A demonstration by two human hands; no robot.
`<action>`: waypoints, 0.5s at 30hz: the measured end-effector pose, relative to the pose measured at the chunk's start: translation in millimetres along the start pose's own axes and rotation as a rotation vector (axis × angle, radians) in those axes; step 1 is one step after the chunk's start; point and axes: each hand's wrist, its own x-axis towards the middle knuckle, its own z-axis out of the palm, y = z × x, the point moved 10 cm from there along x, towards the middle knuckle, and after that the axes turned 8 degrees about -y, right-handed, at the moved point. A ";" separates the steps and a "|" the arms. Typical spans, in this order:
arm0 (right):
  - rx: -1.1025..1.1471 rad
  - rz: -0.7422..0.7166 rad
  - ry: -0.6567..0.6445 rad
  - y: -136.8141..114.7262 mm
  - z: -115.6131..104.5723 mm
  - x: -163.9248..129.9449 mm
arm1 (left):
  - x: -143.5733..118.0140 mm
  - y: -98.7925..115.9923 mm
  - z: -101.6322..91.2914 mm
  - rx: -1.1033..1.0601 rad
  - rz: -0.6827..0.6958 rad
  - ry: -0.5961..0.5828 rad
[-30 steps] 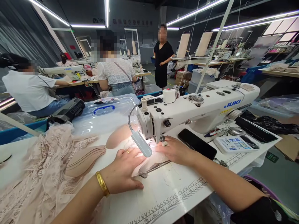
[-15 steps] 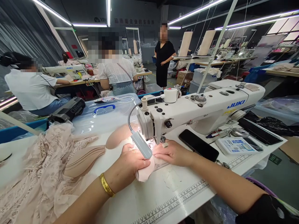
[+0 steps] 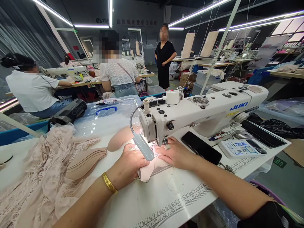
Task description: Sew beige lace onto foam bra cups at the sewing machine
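- my left hand (image 3: 131, 166) is on the pink fabric (image 3: 145, 173); the lamp (image 3: 143, 147) hides fingertips, so i cannot tell its grip.
- my right hand (image 3: 177, 155) lies flat, fingers extended, left of the phone (image 3: 201, 148).
- the fabric is below the sewing machine's (image 3: 190, 110) left end.

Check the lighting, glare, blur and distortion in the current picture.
Head view: the lamp brightly lights the fabric beside it; ceiling tubes glare white; glints mark the clear box; the lace at lower left looks soft; edges seem stretched.
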 end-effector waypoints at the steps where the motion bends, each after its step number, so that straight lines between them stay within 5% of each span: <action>1: -0.001 0.001 0.003 0.2 0.0 -0.2 | 0.8 1.9 -1.1 0.001 0.018 -0.008; 15: 0.008 0.051 0.014 3.9 -0.4 -1.3 | 6.7 4.6 -13.0 -0.012 0.073 -0.039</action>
